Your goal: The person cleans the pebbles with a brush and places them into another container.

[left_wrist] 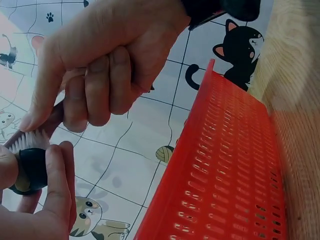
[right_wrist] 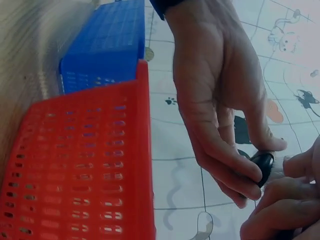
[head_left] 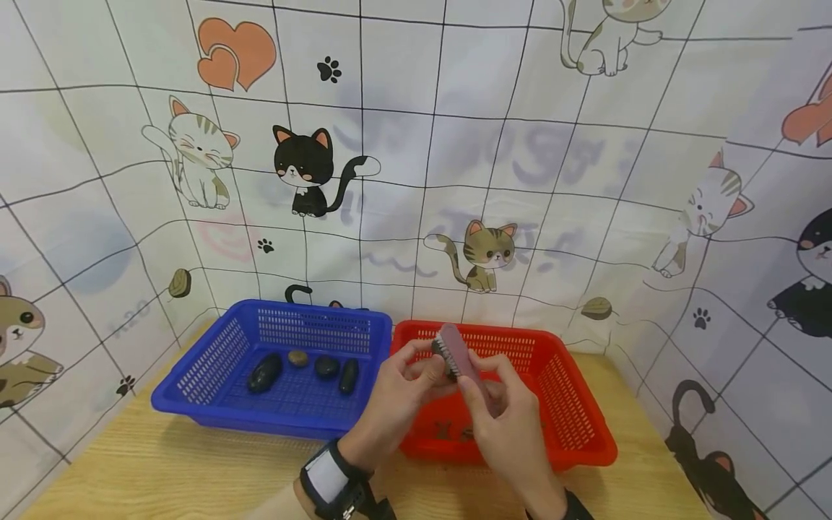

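My left hand (head_left: 401, 386) pinches a small smooth black stone (left_wrist: 33, 167) between thumb and fingertips, above the red basket. In my right hand (head_left: 510, 419) is a small brush (head_left: 460, 352) with a dull pink back and white bristles, its thumb and fingers curled along the back. Tilted, the brush has its bristles against the stone. In the right wrist view, the stone (right_wrist: 263, 167) shows dark and glossy at the left fingertips. The hands partly hide the stone in the head view.
A blue basket (head_left: 273, 417) on the left holds several stones, mostly black, with one small brown stone (head_left: 298, 358). Beside it stands the red basket (head_left: 585, 412), with small brownish shapes near its front. Both rest on a wooden table (head_left: 130, 469) before a cat-patterned cloth (head_left: 403, 144).
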Demonstrator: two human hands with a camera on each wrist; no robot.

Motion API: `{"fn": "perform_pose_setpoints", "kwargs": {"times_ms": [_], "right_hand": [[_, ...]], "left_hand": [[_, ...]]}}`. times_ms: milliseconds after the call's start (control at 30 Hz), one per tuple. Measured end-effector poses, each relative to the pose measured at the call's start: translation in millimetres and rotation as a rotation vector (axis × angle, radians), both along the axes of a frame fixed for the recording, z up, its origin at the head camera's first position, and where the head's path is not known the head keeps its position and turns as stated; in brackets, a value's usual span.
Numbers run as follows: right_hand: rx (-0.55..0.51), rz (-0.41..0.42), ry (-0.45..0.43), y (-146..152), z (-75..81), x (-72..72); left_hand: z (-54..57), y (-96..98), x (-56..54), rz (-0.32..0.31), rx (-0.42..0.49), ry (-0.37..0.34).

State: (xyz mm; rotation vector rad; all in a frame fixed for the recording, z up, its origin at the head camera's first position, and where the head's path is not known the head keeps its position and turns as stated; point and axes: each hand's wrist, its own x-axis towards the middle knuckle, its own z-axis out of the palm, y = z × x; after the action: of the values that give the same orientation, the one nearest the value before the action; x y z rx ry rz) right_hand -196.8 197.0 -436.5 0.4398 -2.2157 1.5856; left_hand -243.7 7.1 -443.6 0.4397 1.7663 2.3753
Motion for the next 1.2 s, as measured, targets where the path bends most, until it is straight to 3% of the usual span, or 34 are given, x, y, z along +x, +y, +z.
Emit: {"fn": "perform_pose_setpoints", "kwargs": {"times_ms": [100, 300, 433, 667, 800, 967, 1067, 1200], "right_hand": [[-0.001, -0.028, -0.022, 1.8, 2.5, -0.8], [0.003, -0.011, -0.038, 1.7, 6.0, -1.5], [0.004, 0.026, -0.019, 0.2, 4.6, 0.6], [-0.011, -0.03, -0.021, 4.2, 5.2, -0.7], [-0.023, -0.039, -0.051, 7.6, 6.1, -2.8], [-0.02, 0.029, -0.041, 6.6, 3.6, -1.6], [-0.017, 0.048, -0.027, 5.0, 2.9, -0.5], [-0.032, 0.013, -0.013, 6.0, 4.7, -2.1]], "left_hand": [[1.3, -0.9, 1.5, -0.024, -0.002, -0.003], [5.1, -6.4, -0.4, 0.052, 0.076, -0.049], [2.7, -5.3, -1.7, 0.069, 0.068, -0.039], [-1.1, -0.1, -2.3, -0.033, 0.034, -0.009], [2.8, -2.0, -1.2, -0.008, 0.077, -0.031], [4.8, -4.5, -1.9, 0.053, 0.091, -0.047], [2.2, -4.2, -2.7, 0.033, 0.051, -0.029], [0.2, -2.8, -2.1, -0.031, 0.01, -0.003]]}}
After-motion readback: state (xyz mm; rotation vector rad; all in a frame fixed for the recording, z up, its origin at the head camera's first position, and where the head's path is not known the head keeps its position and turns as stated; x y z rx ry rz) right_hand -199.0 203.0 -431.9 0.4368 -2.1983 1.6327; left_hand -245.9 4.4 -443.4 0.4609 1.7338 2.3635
